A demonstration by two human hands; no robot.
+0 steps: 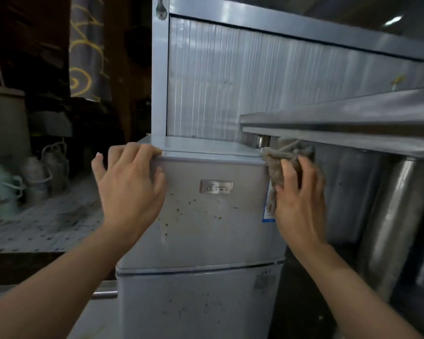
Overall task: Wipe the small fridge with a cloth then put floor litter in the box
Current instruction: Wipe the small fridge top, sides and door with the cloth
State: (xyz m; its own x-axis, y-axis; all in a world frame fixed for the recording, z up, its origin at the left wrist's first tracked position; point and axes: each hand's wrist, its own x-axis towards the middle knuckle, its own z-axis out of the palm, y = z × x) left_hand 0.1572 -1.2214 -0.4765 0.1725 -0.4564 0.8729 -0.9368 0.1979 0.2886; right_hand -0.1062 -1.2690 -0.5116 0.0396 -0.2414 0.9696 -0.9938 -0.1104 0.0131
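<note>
L hand (130, 182) open on fridge (206, 228), R hand (300, 199) grips cloth (274, 167)

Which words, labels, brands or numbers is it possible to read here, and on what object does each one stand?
Metal nameplate on the upper door of the small fridge: a logo and small lettering, too blurred to read.
Blue-edged sticker at the door's right edge: mostly behind the cloth, unreadable.
Grey label on the lower door: too blurred.
No text reads for certain.

Small fridge (206, 216) badge (216, 186): lettering too blurred.
</note>
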